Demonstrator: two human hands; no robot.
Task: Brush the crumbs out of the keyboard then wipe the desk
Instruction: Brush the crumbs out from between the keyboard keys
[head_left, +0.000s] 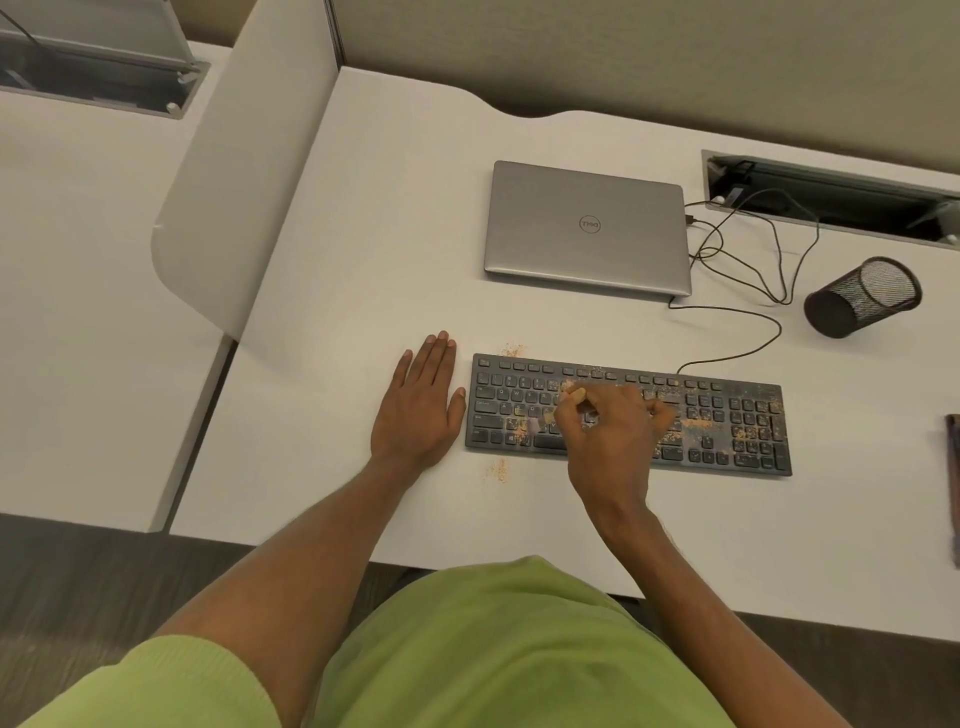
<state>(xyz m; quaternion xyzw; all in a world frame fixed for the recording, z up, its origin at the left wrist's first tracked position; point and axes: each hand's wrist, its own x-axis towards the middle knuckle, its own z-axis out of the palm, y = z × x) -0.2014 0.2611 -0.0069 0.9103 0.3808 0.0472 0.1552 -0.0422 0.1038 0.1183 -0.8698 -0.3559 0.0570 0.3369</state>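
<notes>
Over crumb-strewn keyboard (727, 426), right hand (613, 436) gripping blurred brush (571, 393), left hand (415, 410) flat beside it

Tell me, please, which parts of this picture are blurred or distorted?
Head view: the right hand and the brush it grips are smeared by motion; the left hand, keyboard and laptop are sharp; the wide lens bows the desk; light is soft, without glare.

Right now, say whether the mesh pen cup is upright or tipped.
Tipped: the mesh pen cup lies on its side, open mouth visible.
</notes>
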